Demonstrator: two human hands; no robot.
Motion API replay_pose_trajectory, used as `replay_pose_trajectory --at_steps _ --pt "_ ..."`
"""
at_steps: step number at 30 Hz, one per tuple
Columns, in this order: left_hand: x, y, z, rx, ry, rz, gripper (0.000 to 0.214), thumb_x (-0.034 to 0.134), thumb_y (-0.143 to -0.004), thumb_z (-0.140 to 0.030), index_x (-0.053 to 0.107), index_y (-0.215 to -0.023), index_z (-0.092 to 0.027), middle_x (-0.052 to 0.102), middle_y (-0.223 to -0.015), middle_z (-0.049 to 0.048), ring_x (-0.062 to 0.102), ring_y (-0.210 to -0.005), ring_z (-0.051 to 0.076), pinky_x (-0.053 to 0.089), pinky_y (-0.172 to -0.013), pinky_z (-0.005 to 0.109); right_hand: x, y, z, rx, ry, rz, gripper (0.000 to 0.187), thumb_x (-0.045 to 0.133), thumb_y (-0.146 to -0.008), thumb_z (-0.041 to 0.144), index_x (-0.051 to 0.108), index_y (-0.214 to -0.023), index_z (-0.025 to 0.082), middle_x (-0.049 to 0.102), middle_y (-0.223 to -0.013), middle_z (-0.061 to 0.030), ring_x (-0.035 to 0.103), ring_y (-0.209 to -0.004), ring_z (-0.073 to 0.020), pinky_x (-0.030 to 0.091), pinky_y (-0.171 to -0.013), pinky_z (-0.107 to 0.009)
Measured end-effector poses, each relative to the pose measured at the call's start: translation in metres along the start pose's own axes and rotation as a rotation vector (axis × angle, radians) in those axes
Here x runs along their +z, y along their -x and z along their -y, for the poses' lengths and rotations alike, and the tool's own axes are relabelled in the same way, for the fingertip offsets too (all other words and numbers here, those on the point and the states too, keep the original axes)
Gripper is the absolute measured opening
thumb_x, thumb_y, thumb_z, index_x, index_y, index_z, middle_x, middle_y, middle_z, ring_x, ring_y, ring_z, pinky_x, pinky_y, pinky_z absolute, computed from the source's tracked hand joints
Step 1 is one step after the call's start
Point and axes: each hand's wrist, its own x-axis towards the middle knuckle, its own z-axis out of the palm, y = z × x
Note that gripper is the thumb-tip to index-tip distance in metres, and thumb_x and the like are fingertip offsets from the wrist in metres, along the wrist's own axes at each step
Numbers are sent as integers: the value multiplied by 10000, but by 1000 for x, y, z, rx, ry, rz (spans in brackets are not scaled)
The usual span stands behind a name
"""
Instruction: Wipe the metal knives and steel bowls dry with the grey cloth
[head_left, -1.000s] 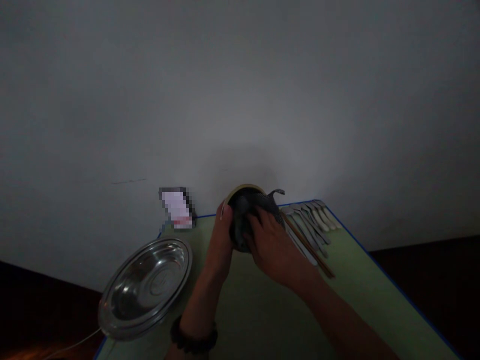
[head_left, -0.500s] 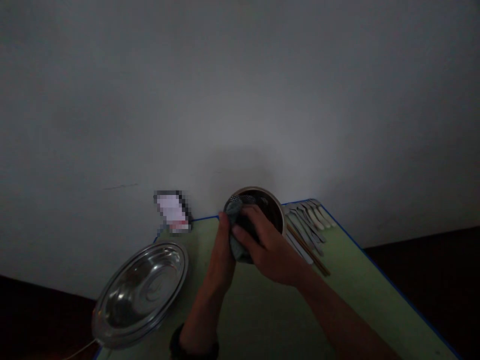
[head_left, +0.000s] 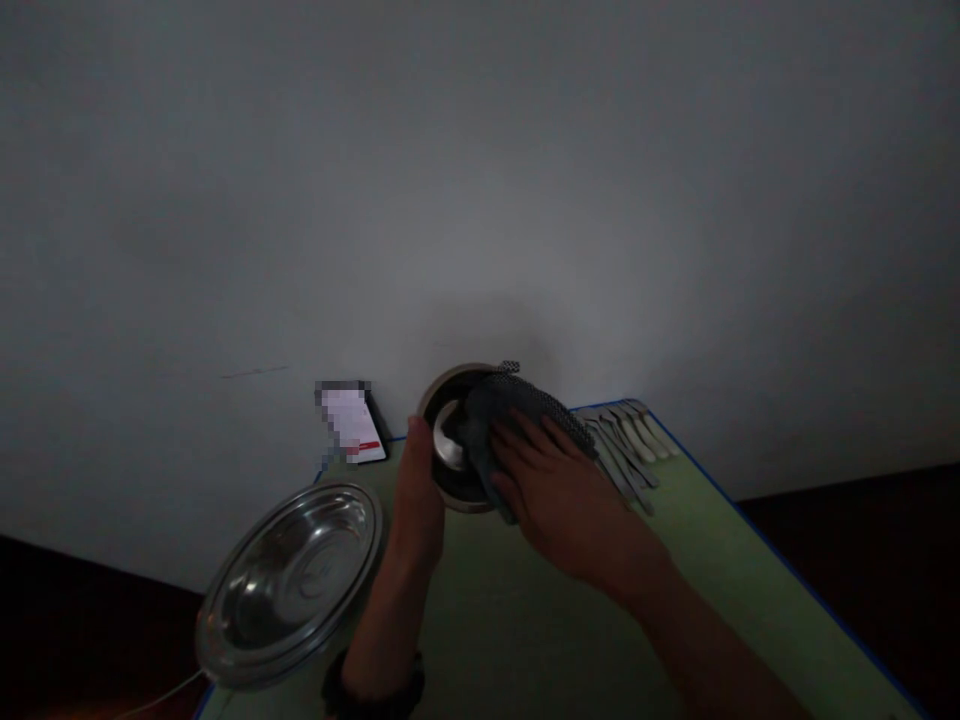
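Note:
My left hand (head_left: 417, 492) grips the rim of a small steel bowl (head_left: 448, 440) and holds it tilted above the far part of the green table (head_left: 525, 620). A dark grey checked cloth (head_left: 517, 405) covers the bowl's right side. My right hand (head_left: 559, 490) lies on that cloth with fingers pressed against it, inside and over the bowl. The scene is dim.
A wide steel basin (head_left: 292, 580) sits at the table's left corner, partly over the edge. A row of several spoons (head_left: 630, 440) lies at the far right. A small card or box (head_left: 352, 425) leans against the white wall. A white cable (head_left: 161, 690) trails off the lower left.
The bowl has turned so its shiny inside faces left. My right hand with the cloth has slid from the near rim to the bowl's right side. The chopsticks are now hidden.

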Motion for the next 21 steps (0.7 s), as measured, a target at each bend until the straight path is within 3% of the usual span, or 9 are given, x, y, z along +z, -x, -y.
replay_pose_trajectory --at_steps 6,12,16,18,21 --pt "11 5 10 -90 -49 101 591 433 -820 -631 616 -1180 -198 562 -1316 42 293 -1362 224 164 -1148 393 11 -7 -10 -53 -52 6 504 289 -948 314 325 -1399 94 261 -1501 -87 157 -1403 -236 156 -1155 -468" --pt "4 0 2 -99 -71 136 593 413 -830 -631 641 -1145 -183 611 -1258 44 380 -1317 226 194 -1139 347 9 -8 1 -205 -347 134 508 253 -960 316 307 -1395 59 303 -1483 -134 204 -1392 -177 183 -1157 -373" --pt "-2 -6 1 -176 13 136 615 414 -823 -640 673 -1076 -143 695 -1110 80 527 -1196 232 281 -1101 337 3 -3 4 -284 -410 199 615 482 -878 376 313 -1395 88 350 -1459 -143 277 -1367 -209 237 -1137 -377" --pt "-2 -7 1 -251 49 133 609 426 -815 -641 690 -1033 -136 722 -1035 88 581 -1130 236 336 -1067 336 -1 0 1 -269 -367 233 658 584 -809 268 324 -1393 111 374 -1442 -150 342 -1332 -246 298 -1104 -404" --pt "-1 -8 2 -308 54 102 611 430 -804 -648 697 -1003 -136 738 -970 90 629 -1049 250 423 -989 356 -10 3 -7 -166 -317 259 558 485 -781 41 457 -1318 190 405 -1411 -127 477 -1226 -250 385 -1029 -423"
